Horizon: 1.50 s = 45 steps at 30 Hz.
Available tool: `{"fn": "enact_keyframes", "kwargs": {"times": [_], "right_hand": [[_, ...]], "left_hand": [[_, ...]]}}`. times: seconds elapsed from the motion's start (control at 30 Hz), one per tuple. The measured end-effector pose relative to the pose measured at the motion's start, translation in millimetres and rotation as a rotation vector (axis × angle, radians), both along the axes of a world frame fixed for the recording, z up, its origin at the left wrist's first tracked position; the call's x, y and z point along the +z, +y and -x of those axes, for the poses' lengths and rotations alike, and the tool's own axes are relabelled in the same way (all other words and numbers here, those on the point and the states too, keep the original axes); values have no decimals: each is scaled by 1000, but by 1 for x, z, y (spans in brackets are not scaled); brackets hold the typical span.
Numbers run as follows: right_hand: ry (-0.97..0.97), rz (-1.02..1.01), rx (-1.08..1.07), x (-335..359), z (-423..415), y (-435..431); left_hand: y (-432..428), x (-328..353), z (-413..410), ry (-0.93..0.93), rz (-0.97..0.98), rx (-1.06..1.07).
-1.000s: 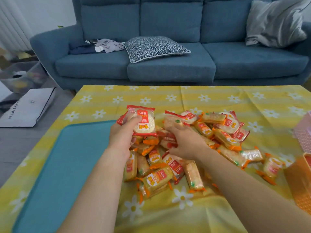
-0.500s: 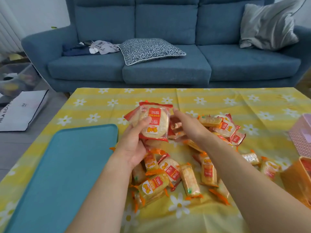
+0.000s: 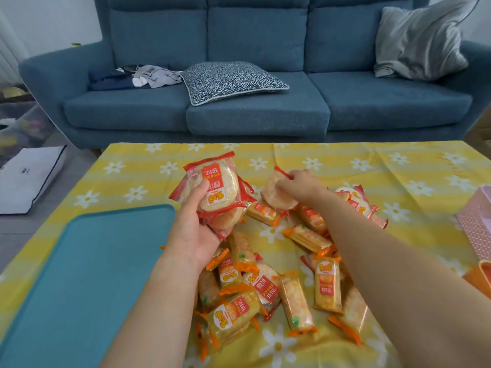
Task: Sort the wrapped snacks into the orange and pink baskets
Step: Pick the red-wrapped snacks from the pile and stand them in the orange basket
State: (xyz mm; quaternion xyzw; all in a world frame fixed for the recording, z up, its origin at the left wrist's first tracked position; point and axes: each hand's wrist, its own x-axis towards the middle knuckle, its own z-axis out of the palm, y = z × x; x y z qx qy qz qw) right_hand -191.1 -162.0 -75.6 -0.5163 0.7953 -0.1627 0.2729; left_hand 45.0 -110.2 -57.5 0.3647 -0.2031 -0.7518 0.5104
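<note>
Wrapped snacks [image 3: 268,274] sit mostly unsorted in a loose pile mid-table on the yellow daisy tablecloth [image 3: 345,166], just right of the teal tray [image 3: 87,274]. Two kinds visible: round rice crackers in red-edged wrappers and long rectangular crackers in orange-edged wrappers. Our left hand [image 3: 195,235] is closed around a small stack of round red packs [image 3: 215,192], thumb across the top one, raised above the pile's near-left side. Our right hand [image 3: 297,185] pinches another round red pack [image 3: 277,193] by its top edge, fingers together on the wrapper, at the far side of the pile. So we're collecting round ones first, by the look of it. Pink basket [image 3: 477,221] is at the right edge, orange basket [image 3: 479,278] just nearer us below it; both cropped, contents can't be told. Progress judgement: early. Nothing visibly delivered, and the bulk of the pile, mainly orange-edged long packs plus a few round reds near the right side and the middle, is left to sort. Which basket takes which type isn't shown.
</note>
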Motion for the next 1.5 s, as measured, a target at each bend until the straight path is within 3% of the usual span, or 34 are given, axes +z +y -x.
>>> {"fn": "enact_keyframes", "kwargs": {"times": [0.1,0.33,0.4,0.57,0.7,0.87,0.97,1.1,1.17,1.23,1.3,1.37,1.5], "right_hand": [[56,-180,59,-5,7,-9],[-40,-129,126,-4,2,-1],[-115,18,75,5,3,17],[-651,417,-357,34,10,101],[-843,606,-543,56,26,193],[-554,789,-442,76,62,293],[-319,793,-510,77,103,340],[-271,794,-661,73,162,384],[-271,689,-690,62,192,397],[-189,438,-680,46,217,406],[-107,287,-688,34,232,413],[-61,269,-700,35,241,417],[46,218,-670,38,245,423]], "left_hand": [[0,-2,2,-20,2,-23],[1,-1,2,-93,22,-57],[5,3,5,-99,45,-82],[38,17,41,-195,209,-229],[92,22,93,-175,287,-365],[165,22,178,-178,361,-373],[204,23,238,-249,374,-391],[241,23,306,-367,435,-550],[248,19,327,-691,581,-626],[251,7,337,-1057,786,-593],[254,-8,331,-1079,912,-519],[258,-18,324,-1015,1031,-505],[261,-31,319,-1081,1178,-538]]}}
